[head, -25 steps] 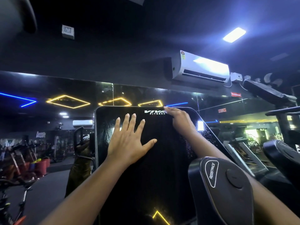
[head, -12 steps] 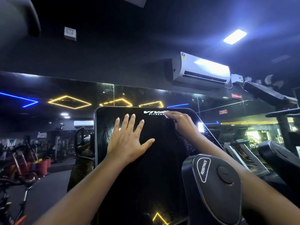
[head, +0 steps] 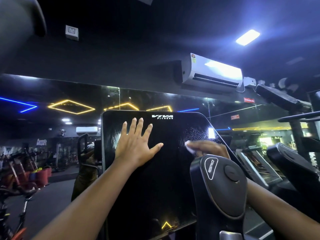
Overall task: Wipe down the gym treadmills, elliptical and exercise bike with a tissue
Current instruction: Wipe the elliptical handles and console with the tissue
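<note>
The landmark is the black glossy console screen (head: 155, 187) with the white "VIVA FITNESS" logo (head: 162, 116) near its top edge.

The left hand (head: 136, 148) lies flat on the upper left part of the screen. Its fingers are straight and spread wide, the thumb points toward the screen's middle, and it holds nothing.

The right hand (head: 207, 148) is at the screen's right edge, about level with the left thumb and well apart from it. It holds a small white tissue (head: 189, 148) under its fingertips and presses it against the glass. The hand is blurred, so the exact curl of its fingers cannot be told.

Just above the tissue, on the screen's upper right part, a patch of fine droplets (head: 197, 134) speckles the surface.

In front of the screen's lower right corner stands a dark handle head (head: 223, 184) marked "RESISTANCE", which covers the right wrist.

Above the screen and to its right, a white air conditioner (head: 211, 71) hangs on the dark wall, with a lit ceiling panel (head: 247, 37) higher still.

Behind the screen runs a wall mirror (head: 69, 118) showing yellow and blue light strips. Left of the screen stand exercise bikes (head: 15, 170), and right of it a treadmill (head: 256, 163).
</note>
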`<state>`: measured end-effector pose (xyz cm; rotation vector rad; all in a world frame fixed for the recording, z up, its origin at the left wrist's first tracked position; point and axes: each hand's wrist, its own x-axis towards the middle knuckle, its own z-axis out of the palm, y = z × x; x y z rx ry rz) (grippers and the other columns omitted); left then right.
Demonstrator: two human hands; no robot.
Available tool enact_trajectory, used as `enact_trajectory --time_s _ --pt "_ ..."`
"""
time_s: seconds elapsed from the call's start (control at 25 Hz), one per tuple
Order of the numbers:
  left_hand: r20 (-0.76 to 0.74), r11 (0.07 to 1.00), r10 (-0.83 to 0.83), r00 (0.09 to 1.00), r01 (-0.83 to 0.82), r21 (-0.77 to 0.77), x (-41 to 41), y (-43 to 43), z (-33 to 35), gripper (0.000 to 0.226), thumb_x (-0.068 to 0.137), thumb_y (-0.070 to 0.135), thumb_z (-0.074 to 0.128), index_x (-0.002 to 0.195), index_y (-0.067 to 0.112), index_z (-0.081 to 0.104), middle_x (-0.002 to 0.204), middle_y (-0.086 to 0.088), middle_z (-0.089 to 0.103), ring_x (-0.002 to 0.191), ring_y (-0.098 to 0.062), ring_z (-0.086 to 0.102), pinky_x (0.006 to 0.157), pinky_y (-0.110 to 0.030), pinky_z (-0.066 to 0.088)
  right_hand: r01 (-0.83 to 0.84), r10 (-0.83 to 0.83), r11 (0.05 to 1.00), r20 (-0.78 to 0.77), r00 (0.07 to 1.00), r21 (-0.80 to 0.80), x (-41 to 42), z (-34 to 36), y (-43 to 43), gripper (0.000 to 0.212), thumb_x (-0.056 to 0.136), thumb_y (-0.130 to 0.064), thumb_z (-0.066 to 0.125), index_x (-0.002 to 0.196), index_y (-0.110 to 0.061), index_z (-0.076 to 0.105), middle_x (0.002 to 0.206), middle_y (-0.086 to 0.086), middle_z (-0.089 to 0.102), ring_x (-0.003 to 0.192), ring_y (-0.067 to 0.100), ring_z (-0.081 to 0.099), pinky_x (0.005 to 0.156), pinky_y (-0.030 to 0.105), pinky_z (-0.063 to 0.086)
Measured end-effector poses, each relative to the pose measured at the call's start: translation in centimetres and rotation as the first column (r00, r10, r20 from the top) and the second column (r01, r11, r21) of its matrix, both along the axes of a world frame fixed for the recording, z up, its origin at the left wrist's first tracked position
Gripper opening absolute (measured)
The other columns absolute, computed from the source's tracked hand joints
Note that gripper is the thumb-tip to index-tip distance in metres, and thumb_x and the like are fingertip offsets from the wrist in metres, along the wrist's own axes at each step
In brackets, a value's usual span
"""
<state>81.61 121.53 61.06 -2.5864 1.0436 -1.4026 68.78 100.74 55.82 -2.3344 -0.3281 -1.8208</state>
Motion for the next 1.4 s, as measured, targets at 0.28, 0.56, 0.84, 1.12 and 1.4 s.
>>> enact_trajectory --time_s 0.28,0.56,0.84,1.12,1.4 --pt "-0.037 1.000 -0.009 0.999 0.010 0.019 0.0 0.1 0.3 0.078 0.090 0.070 0.012 0.153 0.026 -0.002 0.160 -0.009 -0.010 0.147 -0.024 -0.013 0.118 -0.046 -0.008 0.267 -0.268 0.937 -0.027 0.963 0.226 7.0 8.3 -3.8 0.048 0.076 0.017 0.046 0.114 -0.005 0.066 0.119 0.009 0.064 0.116 0.020 0.057 0.099 0.020 0.037" --pt "-0.006 1.000 -0.023 1.000 0.023 -0.014 0.1 -0.1 0.0 0.078 0.089 0.070 0.011 0.153 0.026 0.000 0.160 -0.010 -0.007 0.147 -0.025 -0.011 0.118 -0.047 -0.006 0.107 -0.106 0.994 0.024 0.994 -0.008 2.9 0.2 -2.1 0.034 0.075 -0.004 0.054 0.103 -0.011 0.073 0.102 0.004 0.072 0.096 0.021 0.067 0.085 0.034 0.052" --pt "-0.051 1.000 -0.022 0.998 0.022 -0.007 -0.1 -0.1 0.3 0.077 0.090 0.070 0.014 0.153 0.027 0.000 0.160 -0.009 -0.009 0.147 -0.025 -0.013 0.118 -0.047 -0.008 0.155 -0.169 0.984 0.186 0.968 0.088 2.2 2.8 -3.0 0.037 0.075 0.006 0.052 0.102 -0.007 0.073 0.104 0.004 0.071 0.099 0.019 0.067 0.091 0.023 0.049" --pt "0.005 0.989 -0.140 0.990 0.139 0.048 -1.1 -3.0 1.2 0.068 0.096 0.062 0.018 0.153 0.027 0.002 0.161 -0.004 -0.006 0.147 -0.022 -0.012 0.119 -0.045 -0.007 0.307 -0.305 0.936 -0.037 0.952 0.173 5.4 4.9 -5.0 0.056 0.071 0.017 0.041 0.114 -0.007 0.067 0.119 0.007 0.065 0.114 0.019 0.059 0.094 0.000 0.026" --pt "-0.031 0.973 -0.191 0.981 0.193 0.127 -0.6 -6.3 1.3 0.067 0.095 0.063 0.015 0.152 0.030 0.004 0.161 -0.002 -0.002 0.147 -0.020 -0.008 0.119 -0.044 -0.006 0.085 -0.086 0.996 -0.102 0.991 -0.013 -2.0 -2.5 -3.2 0.030 0.079 -0.003 0.065 0.109 -0.008 0.070 0.113 0.000 0.068 0.108 0.008 0.061 0.097 0.018 0.043"
